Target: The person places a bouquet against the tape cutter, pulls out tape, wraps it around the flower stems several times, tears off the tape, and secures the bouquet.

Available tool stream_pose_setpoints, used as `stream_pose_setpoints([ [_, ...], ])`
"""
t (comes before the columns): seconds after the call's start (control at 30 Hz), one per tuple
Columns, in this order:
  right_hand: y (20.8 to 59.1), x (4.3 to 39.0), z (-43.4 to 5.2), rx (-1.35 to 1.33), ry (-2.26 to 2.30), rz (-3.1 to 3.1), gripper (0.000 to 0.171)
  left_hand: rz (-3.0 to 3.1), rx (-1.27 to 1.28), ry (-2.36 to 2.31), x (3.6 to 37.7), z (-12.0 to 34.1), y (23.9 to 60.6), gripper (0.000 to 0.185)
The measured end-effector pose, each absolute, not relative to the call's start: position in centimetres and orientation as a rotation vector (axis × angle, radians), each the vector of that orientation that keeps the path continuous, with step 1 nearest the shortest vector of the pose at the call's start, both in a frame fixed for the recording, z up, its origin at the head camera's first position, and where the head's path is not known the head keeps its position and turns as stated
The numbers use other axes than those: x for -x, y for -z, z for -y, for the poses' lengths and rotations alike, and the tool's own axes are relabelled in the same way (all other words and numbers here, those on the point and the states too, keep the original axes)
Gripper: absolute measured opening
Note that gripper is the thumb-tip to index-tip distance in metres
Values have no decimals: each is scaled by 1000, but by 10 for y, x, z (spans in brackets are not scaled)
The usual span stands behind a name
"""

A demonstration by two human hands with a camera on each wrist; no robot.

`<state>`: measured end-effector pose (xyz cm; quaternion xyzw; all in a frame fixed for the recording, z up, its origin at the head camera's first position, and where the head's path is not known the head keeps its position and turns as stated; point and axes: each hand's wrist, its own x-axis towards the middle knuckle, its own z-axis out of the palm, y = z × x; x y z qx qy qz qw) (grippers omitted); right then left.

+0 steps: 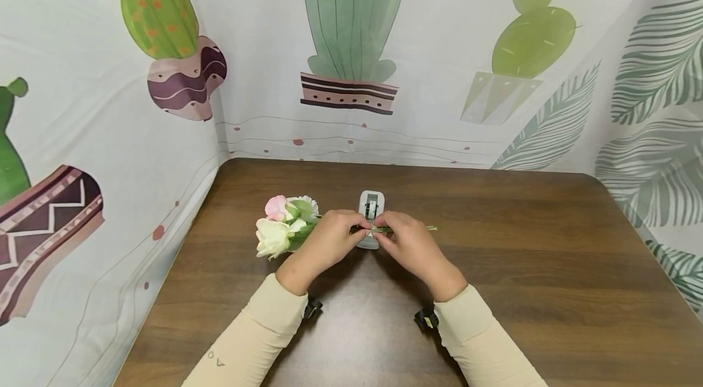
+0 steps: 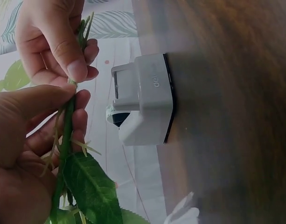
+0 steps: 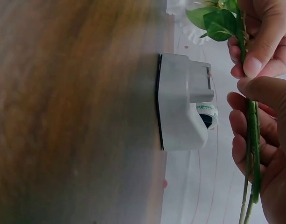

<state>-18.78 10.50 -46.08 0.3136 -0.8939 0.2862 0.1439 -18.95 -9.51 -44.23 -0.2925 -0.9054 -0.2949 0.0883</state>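
A small bunch of artificial flowers, with a pale yellow bloom [image 1: 273,238], a pink one [image 1: 277,207] and a white one [image 1: 310,204], is held sideways over the table. My left hand [image 1: 331,239] grips its green stems just beside the leaves. On the same stems [image 3: 254,158], my right hand [image 1: 410,243] pinches farther along, its thumb tip close against the left one. Cut stem ends stick out past the right hand. Behind and below the fingers stands a grey-white tape dispenser [image 2: 152,100] with a roll of tape [image 3: 207,113], partly covered by the hands in the head view.
The brown wooden table [image 1: 522,265] carries the dispenser and ends at a white cloth backdrop [image 1: 252,88] printed with cacti and leaves. Small black wrist devices are strapped at both cream sleeves [image 1: 258,326].
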Motion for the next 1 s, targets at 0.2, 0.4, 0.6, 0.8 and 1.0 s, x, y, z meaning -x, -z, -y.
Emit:
stream_pose_setpoints([
  [0.2,464,188,-104,-907,-838,2559,15,2696,899,746,187,93,441,8],
  [0.4,465,188,-102,-906,-850,2551,14,2645,927,666,186,92,443,6],
  [0.6,465,187,-102,-896,-860,2553,13,2604,936,632,186,92,444,6],
  [0.8,466,187,-101,-873,-855,2571,11,2575,934,612,187,91,447,7],
  [1.0,465,186,-100,-880,-800,2542,11,2580,927,592,186,90,447,7],
])
